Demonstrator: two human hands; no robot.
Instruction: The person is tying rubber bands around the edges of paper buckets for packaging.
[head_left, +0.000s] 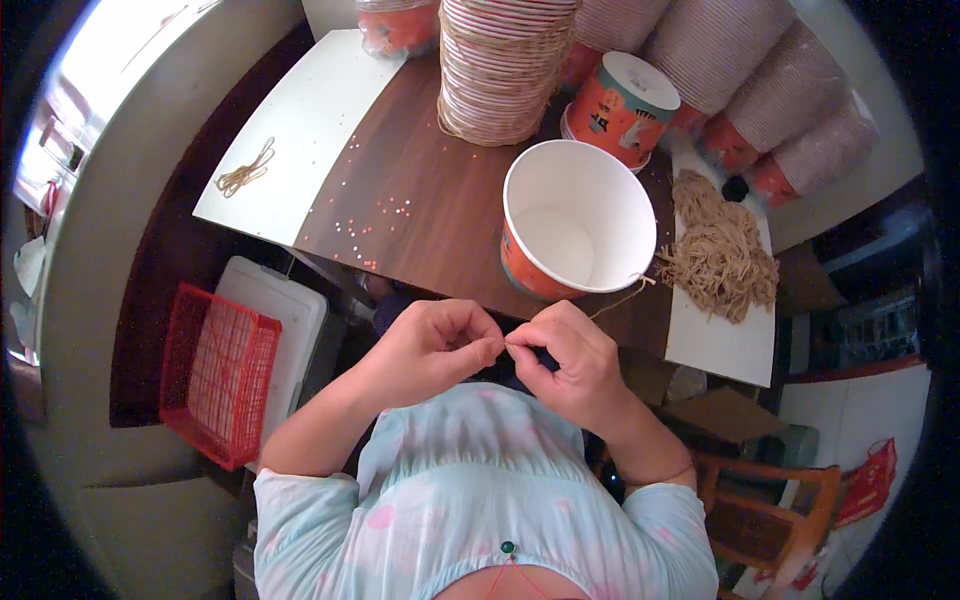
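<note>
A white-lined paper bucket (548, 215) with an orange and teal outside stands near the table's front edge, its mouth tilted toward me. A thin tan cord (624, 298) is fastened at its right front rim and runs down to my right hand (572, 358), which is closed in a pinch on it. My left hand (440, 340) is closed too, thumb against fingers. The fingertips of both hands meet in front of my body, and a tiny bit of the cord shows between them. Most of the pinched end is hidden by the fingers.
A tall stack of buckets (505, 70) and an upside-down orange bucket (622, 112) stand behind. Cut cords lie in a heap (722, 255) at right, a small cord bundle (245, 170) at left. Paper dots litter the brown tabletop (400, 165). A red basket (222, 370) is below left.
</note>
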